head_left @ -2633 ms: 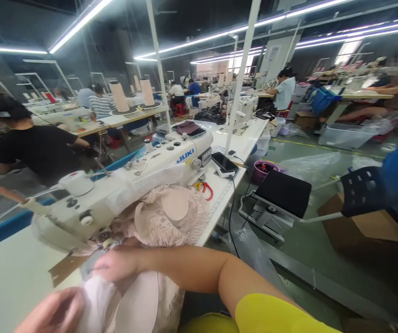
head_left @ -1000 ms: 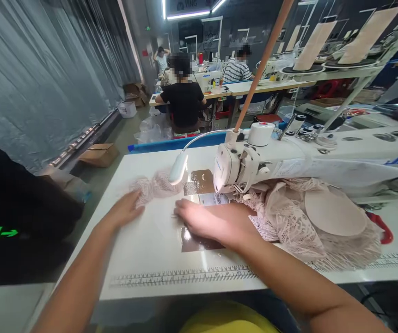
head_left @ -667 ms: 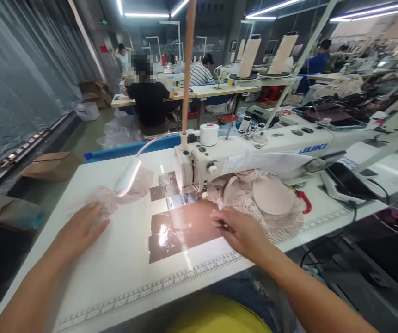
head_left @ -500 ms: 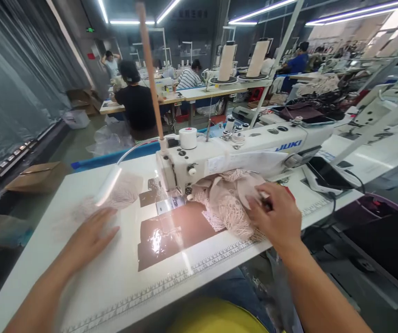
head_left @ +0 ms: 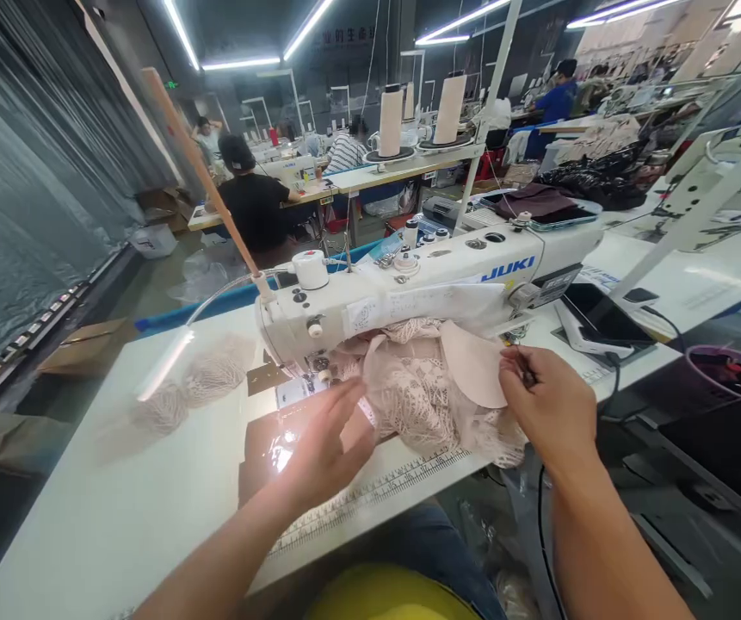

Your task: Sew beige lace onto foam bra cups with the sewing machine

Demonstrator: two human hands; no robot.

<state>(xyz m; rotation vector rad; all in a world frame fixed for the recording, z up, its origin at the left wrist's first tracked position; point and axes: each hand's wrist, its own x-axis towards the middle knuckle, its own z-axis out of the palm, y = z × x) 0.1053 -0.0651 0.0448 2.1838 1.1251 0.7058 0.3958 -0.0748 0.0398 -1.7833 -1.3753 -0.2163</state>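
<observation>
A white JUKI sewing machine [head_left: 422,288] stands on the white table [head_left: 86,508]. Under its arm lies a heap of beige lace garments with foam cups [head_left: 435,387]. My right hand [head_left: 547,409] is closed in a pinch on the edge of a foam cup at the heap's right side. My left hand [head_left: 328,443] hovers with fingers spread over the brown plate near the needle, its fingertips close to the lace heap's left edge. Another small lace piece [head_left: 206,379] lies on the table to the left, apart from both hands.
Two thread cones [head_left: 418,120] stand on a shelf behind the machine. A phone [head_left: 599,314] with a cable lies at the machine's right. Other people sit at machines in the back. A cardboard box [head_left: 86,344] sits on the floor left. A ruler strip runs along the table's front edge.
My left hand has left the small lace piece at the left and come to the needle area. My right hand has shifted right and pinched the foam cup.
</observation>
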